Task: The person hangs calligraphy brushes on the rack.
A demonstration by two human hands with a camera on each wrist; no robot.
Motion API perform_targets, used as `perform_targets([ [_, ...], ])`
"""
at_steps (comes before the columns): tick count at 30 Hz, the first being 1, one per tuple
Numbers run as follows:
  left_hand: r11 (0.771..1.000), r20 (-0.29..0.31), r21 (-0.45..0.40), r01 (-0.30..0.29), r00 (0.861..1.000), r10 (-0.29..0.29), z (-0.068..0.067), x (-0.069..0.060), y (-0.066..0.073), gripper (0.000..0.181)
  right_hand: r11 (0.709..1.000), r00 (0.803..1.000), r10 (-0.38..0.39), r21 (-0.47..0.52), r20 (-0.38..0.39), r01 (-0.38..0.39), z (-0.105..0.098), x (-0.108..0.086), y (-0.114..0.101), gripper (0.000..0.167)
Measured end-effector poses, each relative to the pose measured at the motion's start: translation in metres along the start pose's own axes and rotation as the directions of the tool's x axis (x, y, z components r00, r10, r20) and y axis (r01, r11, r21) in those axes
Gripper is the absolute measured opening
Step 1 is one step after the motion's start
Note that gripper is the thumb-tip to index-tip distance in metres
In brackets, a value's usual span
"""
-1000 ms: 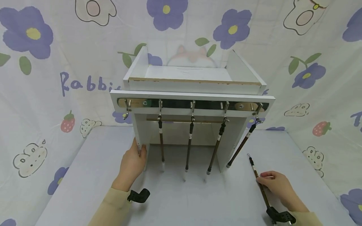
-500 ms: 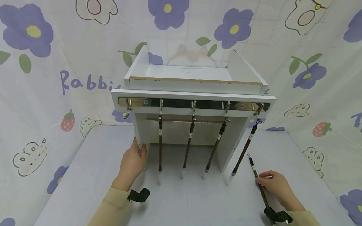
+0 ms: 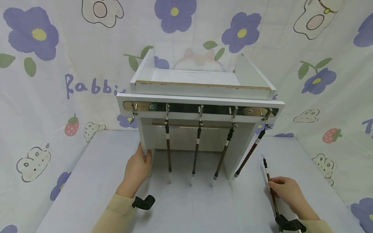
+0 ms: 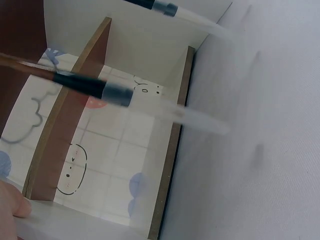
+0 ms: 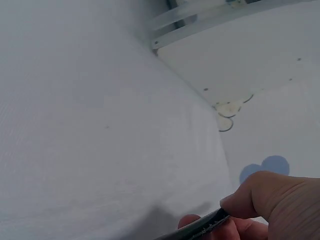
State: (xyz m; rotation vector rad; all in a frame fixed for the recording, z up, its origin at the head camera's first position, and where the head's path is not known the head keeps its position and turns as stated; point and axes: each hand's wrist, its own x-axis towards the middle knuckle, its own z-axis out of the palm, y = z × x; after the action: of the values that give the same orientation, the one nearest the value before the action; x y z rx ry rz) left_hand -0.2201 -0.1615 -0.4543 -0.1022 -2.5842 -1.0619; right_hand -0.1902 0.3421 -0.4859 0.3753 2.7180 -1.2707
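Note:
In the head view, my left hand (image 3: 135,171) grips the left side panel (image 3: 146,136) of a white wooden rack (image 3: 201,98). Its thumb lies on the panel's inner face. My right hand (image 3: 288,195) pinches a brown-handled calligraphy brush (image 3: 267,171) between thumb and fingers, low over the table right of the rack. That brush points away from me, its thin hanging loop at the far end; the wrist camera covers its near end. Several similar brushes (image 3: 168,149) hang by loops from the rack's hooks, white bristles downward. The leftmost hook (image 3: 133,113) bears nothing.
The rack stands on a white table (image 3: 186,210) in front of a flower-and-rabbit printed cloth (image 3: 96,64). An open tray (image 3: 195,76) forms its top. One hanging brush (image 3: 250,153) slants beside the right side panel (image 3: 240,145), between it and my right hand.
The hanging brushes swing back and forth on their hooks. My right hand has shifted slightly right, and the brush in it has tipped a little farther right and up. The left hand keeps its grip.

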Motion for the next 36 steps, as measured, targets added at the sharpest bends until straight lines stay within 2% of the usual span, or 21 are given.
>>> perform_targets([
  [2, 1.0, 0.003, -0.003, 0.002, 1.0, -0.002, 0.0, 0.0, 0.0, 0.044, 0.999, 1.0, -0.019, 0.029, 0.0, 0.019, -0.003, -0.002, -0.003, 0.037],
  [10, 1.0, 0.006, -0.001, 0.008, 1.0, -0.008, 0.0, 0.001, 0.001, 0.043, 0.996, 0.996, -0.08, 0.027, -0.05, 0.081, -0.01, -0.01, -0.022, 0.041],
  [19, 0.999, 0.02, 0.002, 0.034, 0.999, -0.034, 0.001, 0.001, 0.0, 0.045, 0.982, 0.971, -0.18, 0.036, -0.16, 0.188, -0.01, -0.025, -0.049, 0.042],
  [23, 1.0, 0.018, 0.001, 0.014, 1.0, -0.014, 0.0, 0.001, 0.001, 0.046, 0.967, 0.947, -0.238, 0.043, -0.214, 0.253, -0.008, -0.034, -0.059, 0.039],
  [30, 1.0, 0.015, -0.004, -0.006, 1.0, 0.007, 0.0, 0.0, 0.002, 0.045, 0.927, 0.888, -0.341, 0.048, -0.309, 0.373, -0.004, -0.042, -0.068, 0.032],
  [36, 1.0, 0.009, -0.017, 0.006, 1.0, -0.006, 0.0, -0.001, 0.002, 0.045, 0.885, 0.837, -0.413, 0.059, -0.359, 0.462, -0.003, -0.046, -0.078, 0.026],
])
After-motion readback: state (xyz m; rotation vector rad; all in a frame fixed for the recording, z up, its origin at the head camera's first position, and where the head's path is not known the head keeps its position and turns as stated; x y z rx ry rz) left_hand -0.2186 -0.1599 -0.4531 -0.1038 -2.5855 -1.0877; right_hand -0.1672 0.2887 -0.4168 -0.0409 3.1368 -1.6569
